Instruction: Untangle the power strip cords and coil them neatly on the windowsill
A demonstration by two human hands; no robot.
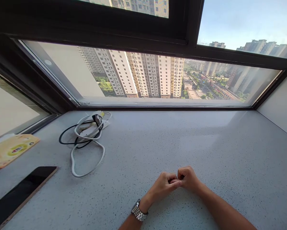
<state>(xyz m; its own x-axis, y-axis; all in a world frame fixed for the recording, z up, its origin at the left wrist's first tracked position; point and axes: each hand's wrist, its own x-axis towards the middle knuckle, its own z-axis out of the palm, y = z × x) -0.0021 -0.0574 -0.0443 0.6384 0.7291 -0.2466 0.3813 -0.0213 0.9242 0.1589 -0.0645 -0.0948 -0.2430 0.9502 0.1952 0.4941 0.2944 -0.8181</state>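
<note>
Both hands meet over the speckled windowsill [143, 153], low and right of the middle in the head view. My left hand [164, 186], with a silver metal-band watch [139, 210] on its wrist, is closed, its fingers curled and its thumb pointing right. Touching it at the fingertips, my right hand [189, 179] is curled shut as well. Whatever may lie between the fingers is hidden. Nothing else on the sill touches either hand.
A tangle of white and black cables [88, 131] with a power strip lies toward the back left. Nearer on the left are a dark phone [23, 191] and a yellow-orange tissue pack [12, 150]. Dark-framed windows [157, 108] border the sill's far side; a white wall [277, 99] stands right.
</note>
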